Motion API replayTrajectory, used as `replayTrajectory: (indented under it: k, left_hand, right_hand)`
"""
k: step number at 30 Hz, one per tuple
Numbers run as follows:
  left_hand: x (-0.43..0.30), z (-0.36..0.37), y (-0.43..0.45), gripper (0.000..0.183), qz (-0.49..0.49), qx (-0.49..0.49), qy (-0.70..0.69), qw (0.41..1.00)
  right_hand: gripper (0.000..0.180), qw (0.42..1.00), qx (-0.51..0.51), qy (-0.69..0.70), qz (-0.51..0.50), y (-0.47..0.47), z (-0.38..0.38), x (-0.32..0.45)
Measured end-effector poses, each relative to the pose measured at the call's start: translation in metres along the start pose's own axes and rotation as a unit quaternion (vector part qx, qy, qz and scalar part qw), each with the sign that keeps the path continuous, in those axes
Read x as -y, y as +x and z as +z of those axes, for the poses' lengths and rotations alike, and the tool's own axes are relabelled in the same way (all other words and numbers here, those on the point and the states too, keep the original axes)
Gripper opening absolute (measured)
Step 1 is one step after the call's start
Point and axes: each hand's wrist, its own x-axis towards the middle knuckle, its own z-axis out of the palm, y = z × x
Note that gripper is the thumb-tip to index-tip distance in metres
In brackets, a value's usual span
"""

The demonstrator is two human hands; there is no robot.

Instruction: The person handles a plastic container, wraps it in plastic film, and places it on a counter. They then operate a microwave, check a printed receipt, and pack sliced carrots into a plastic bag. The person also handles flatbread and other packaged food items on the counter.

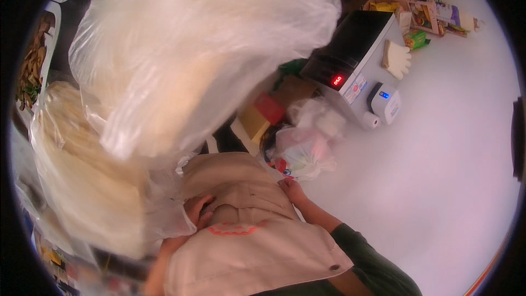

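Observation:
My left hand is in front of the beige apron, its thumb and a finger apart. Clear film from a plastic bag with pale yellowish contents overlaps this hand, and whether the hand grips the film is hidden. A larger, blurred clear plastic bag with pale contents fills the upper left, in front of much of the scene. At the apron's right edge is my right hand, its fingers curled and nothing visible in them. Just above it sits a knotted plastic bag with mixed contents.
A black-topped appliance with a lit red display stands beyond the bags. On its side are a pale glove and a small white device. A white tray of brown food lies far left. Packets surround a pink rack.

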Motion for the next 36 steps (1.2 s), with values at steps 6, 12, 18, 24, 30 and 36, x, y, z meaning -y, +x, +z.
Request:
replayTrajectory:
  k: [6,12,18,24,30,36]
  left_hand:
    - [0.038,0.001,-0.003,0.056,0.032,0.099,0.016,0.994]
    - [0.046,-0.009,-0.007,0.056,0.043,0.101,0.016,0.994]
    - [0.050,-0.014,-0.011,0.056,0.046,0.103,0.016,0.993]
    - [0.051,-0.017,-0.014,0.056,0.054,0.103,0.019,0.993]
    - [0.054,-0.018,-0.016,0.057,0.060,0.102,0.019,0.993]
    - [0.056,-0.019,-0.017,0.057,0.064,0.099,0.020,0.993]
  right_hand:
    - [0.029,0.998,-0.010,-0.040,-0.042,-0.003,0.002,0.023]
    - [0.026,0.996,-0.003,-0.088,-0.032,-0.006,0.009,0.038]
    - [0.023,0.995,-0.021,-0.093,-0.024,-0.016,0.012,0.057]
    - [0.023,0.995,-0.023,-0.101,-0.001,-0.021,0.018,0.064]
    - [0.024,0.996,-0.028,-0.087,0.024,-0.029,0.025,0.060]
    - [0.024,0.996,-0.040,-0.083,-0.005,-0.033,0.028,0.058]
